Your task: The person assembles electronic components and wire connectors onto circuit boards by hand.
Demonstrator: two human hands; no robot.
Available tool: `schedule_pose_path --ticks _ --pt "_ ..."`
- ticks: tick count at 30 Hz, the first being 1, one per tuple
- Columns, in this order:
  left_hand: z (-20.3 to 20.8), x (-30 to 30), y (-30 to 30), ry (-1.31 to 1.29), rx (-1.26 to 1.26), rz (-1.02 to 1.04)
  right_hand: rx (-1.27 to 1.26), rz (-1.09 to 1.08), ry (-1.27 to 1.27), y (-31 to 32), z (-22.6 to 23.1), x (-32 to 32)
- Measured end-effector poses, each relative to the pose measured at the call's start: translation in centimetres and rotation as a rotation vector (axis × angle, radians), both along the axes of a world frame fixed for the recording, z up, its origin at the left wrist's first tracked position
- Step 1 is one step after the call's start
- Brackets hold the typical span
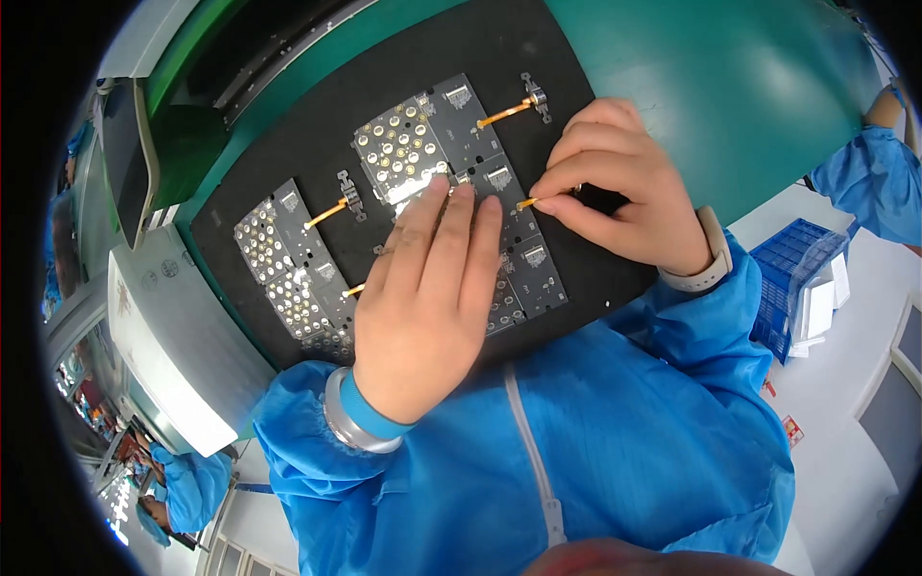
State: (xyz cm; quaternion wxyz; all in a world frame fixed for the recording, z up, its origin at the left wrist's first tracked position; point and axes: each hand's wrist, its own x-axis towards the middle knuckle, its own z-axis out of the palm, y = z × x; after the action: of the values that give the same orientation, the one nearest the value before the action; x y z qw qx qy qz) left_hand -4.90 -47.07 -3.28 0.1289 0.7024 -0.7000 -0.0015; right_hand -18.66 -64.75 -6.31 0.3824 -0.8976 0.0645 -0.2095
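My left hand [423,298] lies flat, fingers stretched together, across a dark circuit board panel [466,125] with rows of round metallic pads. My right hand [624,182] pinches an orange flex cable [524,204] between thumb and forefinger at that panel's right edge. The cable's far end is hidden by my fingers. Above it, another orange flex cable [504,114] runs from the panel to a small metal connector piece [537,99]. To the left is a second board panel [312,252], with a flex cable [327,213] and a connector piece [351,195] extending from it.
Both panels rest on a black mat [288,134] over a green tabletop [711,86]. A white-grey machine housing [173,326] stands at the left. A blue plastic basket [792,259] with white pieces is at the right. People in blue work clothes appear at both sides.
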Motion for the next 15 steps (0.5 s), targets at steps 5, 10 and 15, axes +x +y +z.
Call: schedule_pose_path --ticks 5,10,15 --pt "0.06 -0.46 -0.36 -0.070 0.022 0.015 0.004 0.002 -0.005 -0.03 -0.04 -0.04" --pt "-0.05 -0.39 -0.44 -0.092 0.011 0.006 -0.021 0.013 0.002 0.03 0.18 0.00" --pt "-0.10 -0.42 -0.46 -0.109 0.008 0.009 -0.028 0.016 0.014 0.05 0.26 -0.04"
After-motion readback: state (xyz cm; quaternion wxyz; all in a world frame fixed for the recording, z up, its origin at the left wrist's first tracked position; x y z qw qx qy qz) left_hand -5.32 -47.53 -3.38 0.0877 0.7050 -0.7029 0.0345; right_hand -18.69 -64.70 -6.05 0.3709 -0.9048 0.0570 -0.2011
